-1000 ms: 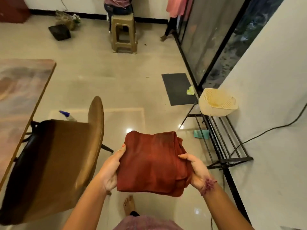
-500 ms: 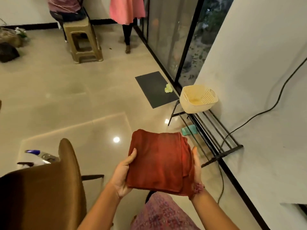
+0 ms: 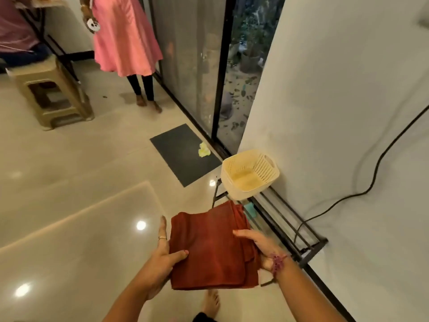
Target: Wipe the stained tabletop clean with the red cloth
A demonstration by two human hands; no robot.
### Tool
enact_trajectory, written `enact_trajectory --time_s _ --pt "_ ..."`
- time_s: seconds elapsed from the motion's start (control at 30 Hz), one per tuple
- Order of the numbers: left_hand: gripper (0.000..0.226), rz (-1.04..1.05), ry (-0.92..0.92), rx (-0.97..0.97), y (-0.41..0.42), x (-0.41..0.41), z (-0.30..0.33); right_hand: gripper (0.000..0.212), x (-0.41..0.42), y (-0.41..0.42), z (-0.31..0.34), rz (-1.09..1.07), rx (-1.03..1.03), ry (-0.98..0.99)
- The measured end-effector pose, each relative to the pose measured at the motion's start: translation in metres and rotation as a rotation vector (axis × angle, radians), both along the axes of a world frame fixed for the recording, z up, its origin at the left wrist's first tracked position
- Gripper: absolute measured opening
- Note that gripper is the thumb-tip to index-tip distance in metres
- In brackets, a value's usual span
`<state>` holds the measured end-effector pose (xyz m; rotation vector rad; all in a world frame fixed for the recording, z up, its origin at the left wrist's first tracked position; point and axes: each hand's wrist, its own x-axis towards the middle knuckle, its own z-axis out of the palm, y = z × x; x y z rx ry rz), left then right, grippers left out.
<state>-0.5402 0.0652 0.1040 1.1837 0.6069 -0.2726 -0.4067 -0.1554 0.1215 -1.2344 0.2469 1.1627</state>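
The red cloth [image 3: 211, 247] is folded into a thick rectangle and held flat in front of me, above the tiled floor. My left hand [image 3: 163, 259] holds its left edge, thumb on top and fingers underneath. My right hand [image 3: 260, 248] grips the right edge, where the folded layers show, thumb lying across the top. The stained tabletop is out of view.
A cream plastic basket [image 3: 249, 175] sits on a low black metal rack [image 3: 290, 231] along the white wall at right. A dark doormat [image 3: 184, 154] lies by the glass door. A person in a pink dress [image 3: 125, 36] stands beyond, beside a tan stool [image 3: 51, 89]. A black cable [image 3: 371, 180] runs down the wall.
My view has swung right: the table and wooden chair have left the frame, and the rack and wall now fill the right. Both hands keep hold of the cloth.
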Motion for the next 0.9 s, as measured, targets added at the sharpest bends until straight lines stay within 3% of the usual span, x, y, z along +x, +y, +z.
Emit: enact_trajectory --time_s 0.07,0.17,0.3,0.53,0.67,0.9 --pt "0.094 -0.108 -0.035 0.073 -0.003 0.039 -0.001 0.042 0.042 -0.002 -0.013 0.02 -0.133 -0.033" --pt "0.083 -0.304 0.0 0.152 -0.01 0.102 -0.01 0.044 0.111 -0.014 -0.034 0.021 -0.324 -0.083" --pt "0.094 -0.513 0.006 0.377 -0.021 0.194 -0.033 0.043 0.194 -0.031 -0.054 0.037 -0.471 -0.151" --pt "0.093 -0.724 -0.024 0.579 -0.032 0.356 -0.085 0.046 0.334 -0.032 -0.096 -0.147 -0.68 -0.301" --pt "0.091 -0.805 0.082 0.626 -0.042 0.421 -0.131 0.048 0.402 -0.019 -0.141 -0.047 -0.859 -0.411" --pt "0.086 -0.739 0.275 0.727 -0.067 0.476 -0.214 0.05 0.466 -0.007 -0.248 0.134 -1.0 -0.497"
